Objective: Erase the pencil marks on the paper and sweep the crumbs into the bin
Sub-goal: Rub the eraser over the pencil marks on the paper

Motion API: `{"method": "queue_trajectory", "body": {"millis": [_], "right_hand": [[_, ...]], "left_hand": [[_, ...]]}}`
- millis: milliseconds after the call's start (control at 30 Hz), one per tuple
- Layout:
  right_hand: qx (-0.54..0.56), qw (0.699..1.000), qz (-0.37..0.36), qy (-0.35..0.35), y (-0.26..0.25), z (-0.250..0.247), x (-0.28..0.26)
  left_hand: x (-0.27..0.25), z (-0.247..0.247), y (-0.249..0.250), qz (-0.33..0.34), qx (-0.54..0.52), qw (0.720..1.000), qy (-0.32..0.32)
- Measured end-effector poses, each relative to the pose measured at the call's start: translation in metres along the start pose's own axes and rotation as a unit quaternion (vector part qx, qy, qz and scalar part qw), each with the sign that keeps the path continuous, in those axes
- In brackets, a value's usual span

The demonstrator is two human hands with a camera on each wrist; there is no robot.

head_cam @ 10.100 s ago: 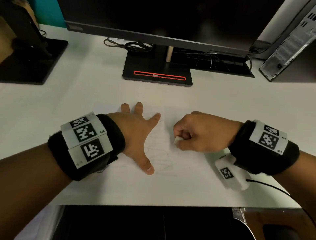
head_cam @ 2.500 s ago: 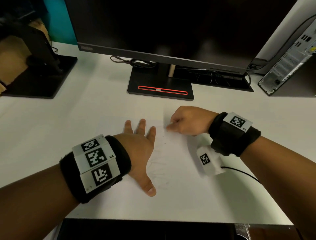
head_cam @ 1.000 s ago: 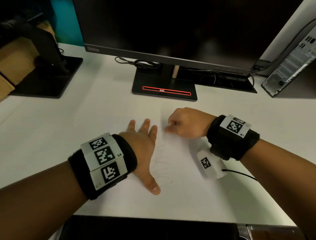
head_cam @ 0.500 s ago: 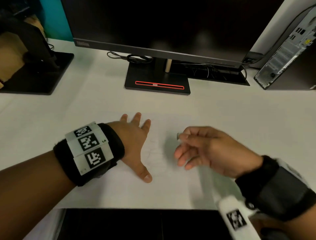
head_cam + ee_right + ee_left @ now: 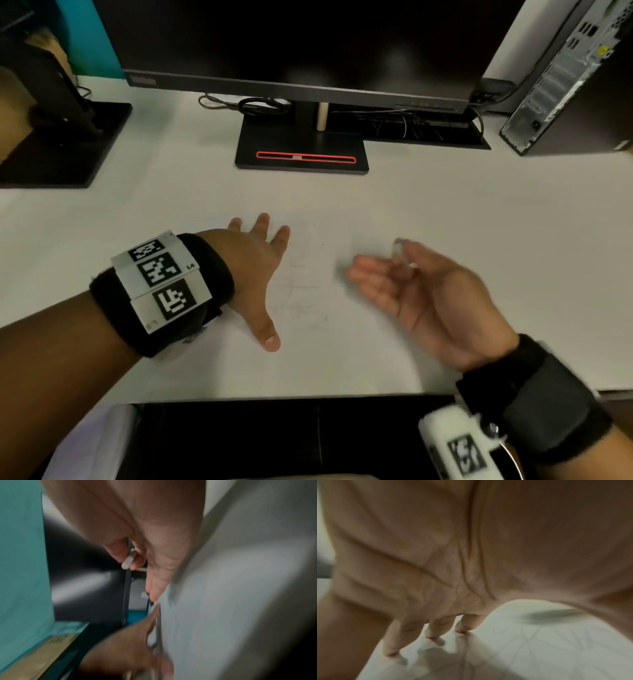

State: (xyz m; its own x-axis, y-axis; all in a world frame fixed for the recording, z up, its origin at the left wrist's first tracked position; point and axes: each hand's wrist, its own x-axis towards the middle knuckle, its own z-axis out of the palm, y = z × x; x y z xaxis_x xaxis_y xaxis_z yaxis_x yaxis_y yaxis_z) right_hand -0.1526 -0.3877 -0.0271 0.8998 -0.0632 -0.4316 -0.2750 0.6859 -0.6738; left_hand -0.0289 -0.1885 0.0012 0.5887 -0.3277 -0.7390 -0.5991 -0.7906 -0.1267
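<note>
The left hand (image 5: 255, 274) is lying flat with fingers spread on the paper (image 5: 308, 359), pressing it to the white table (image 5: 479, 212), apparently so the sheet is not sliding or creasing under rubbing. Faint pencil marks (image 5: 301, 291) are showing just right of that hand, so erasing looks unfinished. The right hand (image 5: 421, 291) is hovering further right of the marks, turned palm-up, its thumb and forefinger pinching a small white eraser (image 5: 399, 248) while the other fingers are relaxing loosely; this grip is probably leaving the hand's edge free for brushing crumbs. No bin or crumbs can be made out. The dark monitor stand (image 5: 301, 150) is sitting beyond the paper.
</note>
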Motion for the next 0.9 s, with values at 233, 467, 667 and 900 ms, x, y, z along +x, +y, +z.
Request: {"method": "queue_trajectory", "body": {"millis": [233,467,667,900], "right_hand": [[-0.094,0.984,0.149,-0.036,0.015,0.005,0.018],[0.036,0.990,-0.086,0.107,-0.035,-0.018,0.034],[-0.124,0.969,0.176,-0.120,0.037,0.020,0.010],[0.045,0.983,-0.082,0.159,-0.034,-0.005,0.059]], "left_hand": [[0.002,0.002,0.001,0.000,0.005,1.000,0.001],[-0.001,0.005,-0.003,0.012,-0.004,1.000,0.007],[0.000,0.012,-0.002,0.017,0.006,1.000,0.020],[-0.007,0.016,-0.006,0.006,-0.037,0.999,0.019]]}}
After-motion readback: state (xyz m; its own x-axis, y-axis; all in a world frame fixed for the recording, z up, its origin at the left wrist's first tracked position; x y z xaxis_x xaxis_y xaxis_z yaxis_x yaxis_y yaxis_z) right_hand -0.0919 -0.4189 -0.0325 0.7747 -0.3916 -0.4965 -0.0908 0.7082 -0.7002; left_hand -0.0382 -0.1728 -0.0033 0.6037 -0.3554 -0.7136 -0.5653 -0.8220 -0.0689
